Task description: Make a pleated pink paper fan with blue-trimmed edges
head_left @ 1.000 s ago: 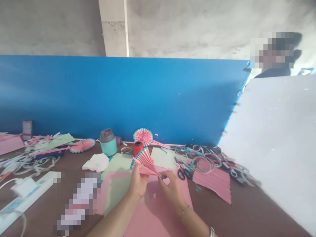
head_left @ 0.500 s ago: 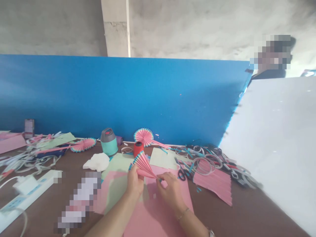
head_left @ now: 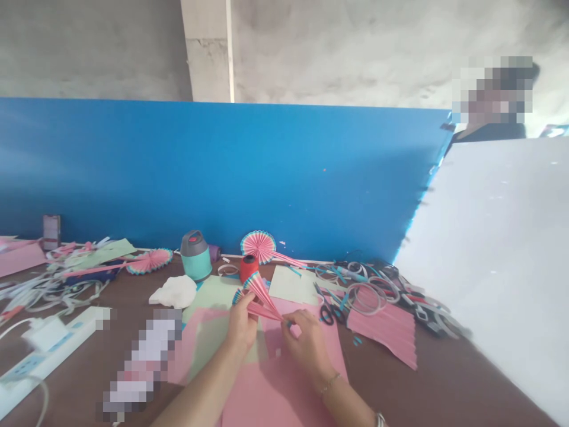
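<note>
Between my hands is a pleated pink paper fan [head_left: 263,295] with blue-and-white edging, held above pink and pale green sheets. My left hand [head_left: 243,323] grips its pleats on the left, the thumb lying across the folds. At the narrow right end, my right hand [head_left: 304,335] pinches the gathered tip between thumb and fingers. Just behind the fan stands a red spool-like object [head_left: 249,270]. A finished round paper fan [head_left: 259,247] leans on the blue partition. Close to my right hand lie black-handled scissors [head_left: 328,313].
A teal and grey container [head_left: 195,258] and a crumpled white tissue [head_left: 174,292] are left of the fan. A power strip [head_left: 53,356] lies at far left. Tangled cables and pleated pink paper [head_left: 386,331] are to the right. A person stands behind the white panel [head_left: 498,249].
The fan's pleats have parted into two sections, with a gap between them near my left thumb. My right hand stays at the tip.
</note>
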`<move>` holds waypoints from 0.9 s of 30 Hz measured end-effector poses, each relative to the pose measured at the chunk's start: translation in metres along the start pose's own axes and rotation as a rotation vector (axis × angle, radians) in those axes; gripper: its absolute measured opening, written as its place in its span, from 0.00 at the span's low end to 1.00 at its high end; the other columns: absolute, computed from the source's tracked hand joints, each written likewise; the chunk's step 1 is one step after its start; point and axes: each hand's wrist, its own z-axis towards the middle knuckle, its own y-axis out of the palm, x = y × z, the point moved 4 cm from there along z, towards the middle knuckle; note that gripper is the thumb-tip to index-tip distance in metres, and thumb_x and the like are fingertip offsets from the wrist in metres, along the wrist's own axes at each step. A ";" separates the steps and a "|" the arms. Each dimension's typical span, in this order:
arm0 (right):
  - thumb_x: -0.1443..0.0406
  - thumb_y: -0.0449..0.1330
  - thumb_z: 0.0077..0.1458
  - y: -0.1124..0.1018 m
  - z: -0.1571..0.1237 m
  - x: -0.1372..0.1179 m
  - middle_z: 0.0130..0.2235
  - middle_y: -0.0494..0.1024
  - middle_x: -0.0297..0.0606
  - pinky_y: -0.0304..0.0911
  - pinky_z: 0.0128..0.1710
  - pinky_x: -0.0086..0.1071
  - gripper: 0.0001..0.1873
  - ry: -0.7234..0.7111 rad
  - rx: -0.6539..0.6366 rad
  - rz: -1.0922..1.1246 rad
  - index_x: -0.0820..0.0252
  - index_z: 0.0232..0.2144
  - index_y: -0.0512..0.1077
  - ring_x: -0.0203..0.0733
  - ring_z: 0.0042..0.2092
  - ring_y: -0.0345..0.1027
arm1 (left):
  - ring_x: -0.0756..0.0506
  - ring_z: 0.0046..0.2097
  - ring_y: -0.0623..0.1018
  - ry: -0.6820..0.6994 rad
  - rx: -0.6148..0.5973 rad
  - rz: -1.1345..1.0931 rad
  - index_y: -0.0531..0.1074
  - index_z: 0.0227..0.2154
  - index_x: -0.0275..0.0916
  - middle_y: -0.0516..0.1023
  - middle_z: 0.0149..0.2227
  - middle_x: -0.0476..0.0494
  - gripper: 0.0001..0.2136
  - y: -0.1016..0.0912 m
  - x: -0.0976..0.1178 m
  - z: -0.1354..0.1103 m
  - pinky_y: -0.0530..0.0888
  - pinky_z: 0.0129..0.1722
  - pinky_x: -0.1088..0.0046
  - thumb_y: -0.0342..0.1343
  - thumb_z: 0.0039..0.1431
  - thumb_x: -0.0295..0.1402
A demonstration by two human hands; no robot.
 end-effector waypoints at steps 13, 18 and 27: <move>0.71 0.51 0.47 0.001 0.001 -0.001 0.26 0.75 0.36 0.57 0.32 0.31 0.09 0.009 -0.088 0.069 0.58 0.23 0.71 0.40 0.30 0.66 | 0.44 0.42 0.77 -0.182 -0.176 -0.094 0.72 0.39 0.33 0.77 0.39 0.37 0.17 0.013 0.004 -0.008 0.74 0.43 0.67 0.46 0.61 0.42; 0.72 0.52 0.45 0.003 0.000 -0.003 0.26 0.76 0.35 0.58 0.32 0.30 0.09 0.032 -0.149 0.076 0.58 0.23 0.71 0.40 0.30 0.66 | 0.53 0.24 0.72 -0.135 -0.150 -0.159 0.71 0.26 0.35 0.71 0.22 0.48 0.17 0.013 0.008 -0.005 0.75 0.33 0.74 0.49 0.59 0.44; 0.69 0.52 0.45 0.001 0.001 0.005 0.25 0.75 0.37 0.61 0.30 0.31 0.07 0.153 -0.037 0.177 0.60 0.23 0.70 0.41 0.29 0.67 | 0.44 0.43 0.76 -0.261 -0.414 -0.053 0.73 0.39 0.36 0.77 0.36 0.43 0.15 0.010 -0.001 -0.011 0.68 0.50 0.65 0.63 0.47 0.33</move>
